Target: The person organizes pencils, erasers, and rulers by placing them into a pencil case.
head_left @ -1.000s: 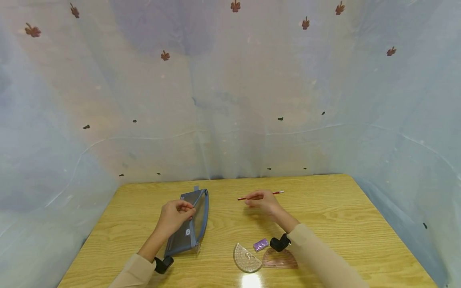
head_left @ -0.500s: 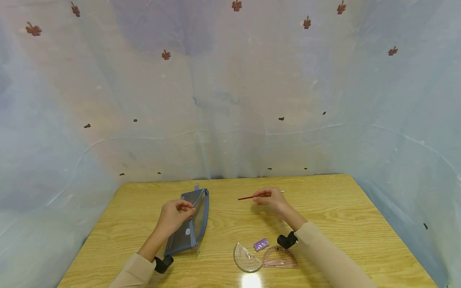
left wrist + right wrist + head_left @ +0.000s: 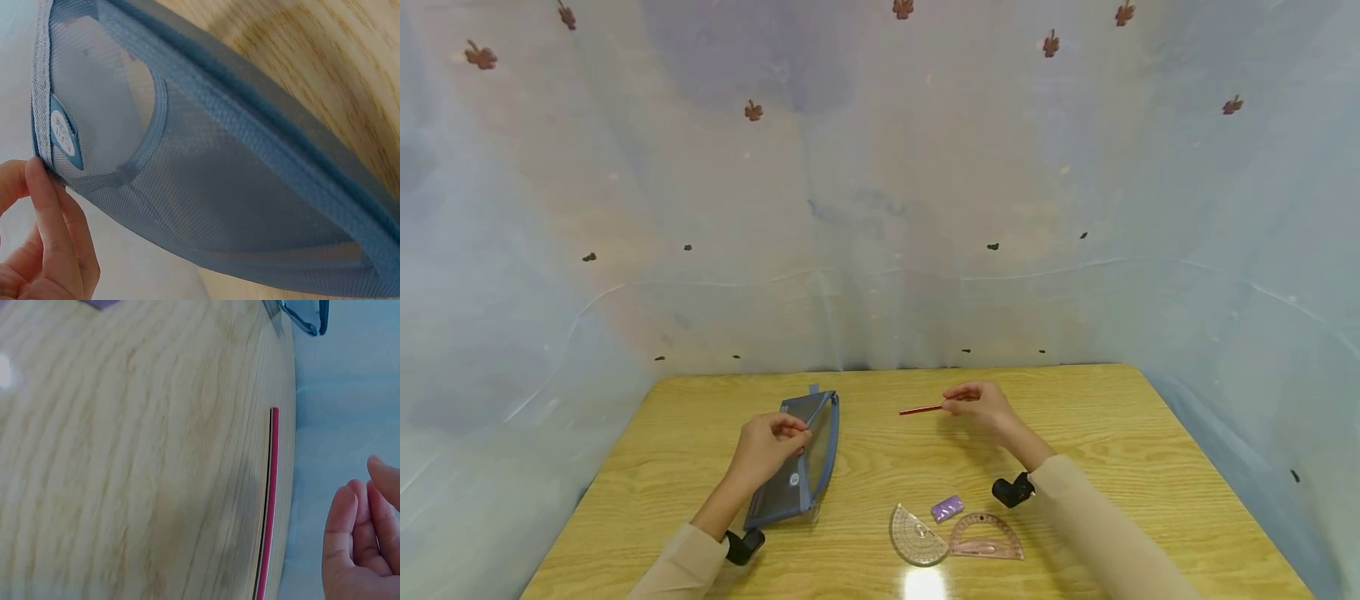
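Observation:
A grey-blue mesh pencil case lies left of centre on the table, its zip side gaping. My left hand pinches the case's upper edge between thumb and fingers; close up in the left wrist view, the fingers grip the rim near a small round label. Right of the case lies a red pencil. My right hand hovers over its right end and hides that part in the head view. In the right wrist view its loosely bent fingers and thumb stand apart, off the pencil, holding nothing.
Near the front of the wooden table lie a clear protractor, a pink protractor and a small purple-wrapped block. A pale patterned curtain hangs behind the table and along its sides.
My right hand has moved right along the pencil, uncovering its left part and covering its white end. The pencil keeps its place on the table. My left hand keeps its pinch on the pencil case.

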